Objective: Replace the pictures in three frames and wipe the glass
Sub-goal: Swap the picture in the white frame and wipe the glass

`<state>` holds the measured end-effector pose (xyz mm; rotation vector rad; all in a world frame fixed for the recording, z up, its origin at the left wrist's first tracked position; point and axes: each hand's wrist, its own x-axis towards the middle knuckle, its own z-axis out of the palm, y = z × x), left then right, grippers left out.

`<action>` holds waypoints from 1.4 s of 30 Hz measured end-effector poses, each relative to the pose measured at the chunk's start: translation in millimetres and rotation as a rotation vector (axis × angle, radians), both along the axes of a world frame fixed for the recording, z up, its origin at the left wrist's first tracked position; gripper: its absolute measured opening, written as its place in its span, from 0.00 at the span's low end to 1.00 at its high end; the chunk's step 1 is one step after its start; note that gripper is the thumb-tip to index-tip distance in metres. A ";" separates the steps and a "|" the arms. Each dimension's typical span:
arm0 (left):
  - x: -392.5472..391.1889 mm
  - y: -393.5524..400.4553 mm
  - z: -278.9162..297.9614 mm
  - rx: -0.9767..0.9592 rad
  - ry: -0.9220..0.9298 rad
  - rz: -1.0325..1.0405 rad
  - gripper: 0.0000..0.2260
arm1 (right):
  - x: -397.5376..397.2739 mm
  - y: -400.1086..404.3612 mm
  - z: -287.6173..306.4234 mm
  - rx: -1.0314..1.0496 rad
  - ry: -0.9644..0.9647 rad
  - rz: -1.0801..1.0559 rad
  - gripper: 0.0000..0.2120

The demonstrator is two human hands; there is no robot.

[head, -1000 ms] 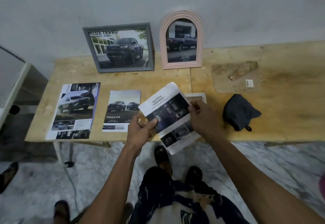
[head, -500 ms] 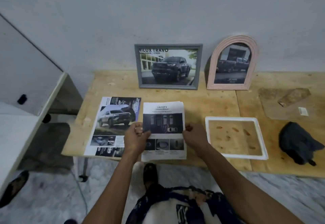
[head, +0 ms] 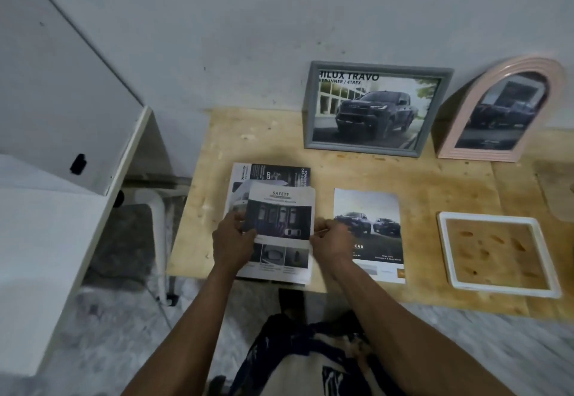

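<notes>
My left hand (head: pixel 233 244) and my right hand (head: pixel 331 243) pinch the side edges of a "SAFETY" brochure page (head: pixel 281 225), held flat over another brochure sheet (head: pixel 273 173) at the wooden table's (head: pixel 435 184) left front. A double-cab truck page (head: pixel 369 231) lies just right of my right hand. A white frame (head: pixel 540 290) with no picture in it lies flat at the right, wood showing through it. A grey frame (head: pixel 375 108) with a truck picture and a pink arched frame (head: pixel 503 106) lean against the wall.
A white cabinet or desk (head: pixel 56 153) stands at the left, close to the table's left end. A white chair leg (head: pixel 161 240) sits in the gap between them. The marble floor (head: pixel 481 349) and my legs show below the table's front edge.
Both hands carried the SAFETY page leftward, from over the double-cab page to over the left brochure sheet. The double-cab page is now uncovered. My view swung left; the dark cloth left the frame.
</notes>
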<state>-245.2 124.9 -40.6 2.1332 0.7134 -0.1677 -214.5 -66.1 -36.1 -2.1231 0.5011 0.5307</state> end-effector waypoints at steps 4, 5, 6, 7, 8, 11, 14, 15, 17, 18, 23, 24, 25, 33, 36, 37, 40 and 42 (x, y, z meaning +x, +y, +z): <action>5.2 13.3 -12.0 0.029 0.047 -0.026 0.13 | 10.6 15.4 -6.5 -0.029 0.008 0.012 0.16; 6.3 15.3 -15.0 0.027 0.064 -0.037 0.14 | 12.6 18.0 -10.0 -0.037 0.013 0.028 0.16; 7.2 16.8 -17.4 0.030 0.087 -0.051 0.14 | 14.0 20.4 -11.9 -0.048 0.027 0.048 0.16; 7.9 18.3 -20.7 0.042 0.105 -0.069 0.15 | 15.1 22.5 -14.1 -0.060 0.051 0.070 0.16; 8.6 20.1 -23.8 0.067 0.125 -0.090 0.14 | 15.4 24.4 -15.3 -0.066 0.077 0.086 0.15; 10.4 24.5 -36.0 0.139 0.183 -0.149 0.16 | 16.1 25.2 -18.1 -0.102 0.124 0.149 0.12; 12.0 23.7 -37.6 0.213 0.246 -0.178 0.17 | 14.9 24.7 -19.0 -0.135 0.131 0.174 0.11; 13.0 23.1 -37.2 0.228 0.258 -0.182 0.18 | 14.6 24.8 -19.7 -0.148 0.130 0.176 0.10; 14.8 21.7 -38.5 0.233 0.265 -0.186 0.21 | 14.7 24.4 -20.5 -0.146 0.119 0.165 0.10; 16.0 19.8 -38.2 0.230 0.257 -0.187 0.22 | 14.2 23.2 -23.0 -0.136 0.106 0.143 0.09; 29.3 -6.9 -37.7 0.190 0.147 -0.223 0.22 | 15.4 0.9 -19.9 -0.098 0.056 -0.055 0.10; 33.1 -16.5 -38.7 0.161 0.120 -0.241 0.20 | 15.8 -8.4 -16.8 -0.122 0.054 -0.058 0.10; 36.9 -27.1 -39.3 0.128 0.103 -0.267 0.17 | 16.0 -19.7 -13.6 -0.153 0.062 -0.072 0.11; 52.1 -128.8 -40.9 -0.082 0.248 -0.429 0.24 | 3.3 -121.7 -16.5 -0.345 0.101 -0.226 0.23; 49.6 -150.0 -44.1 -0.047 0.295 -0.412 0.23 | 0.8 -138.1 -19.2 -0.273 0.139 -0.213 0.21; 49.3 -155.6 -44.5 -0.035 0.291 -0.402 0.20 | 0.7 -141.4 -19.2 -0.251 0.143 -0.206 0.20; 50.3 -170.3 -43.5 -0.039 0.288 -0.330 0.16 | 3.8 -151.1 -23.2 -0.197 0.157 -0.168 0.21; 52.3 -177.3 -42.8 -0.074 0.319 -0.237 0.18 | 6.3 -157.3 -24.9 -0.140 0.165 -0.179 0.21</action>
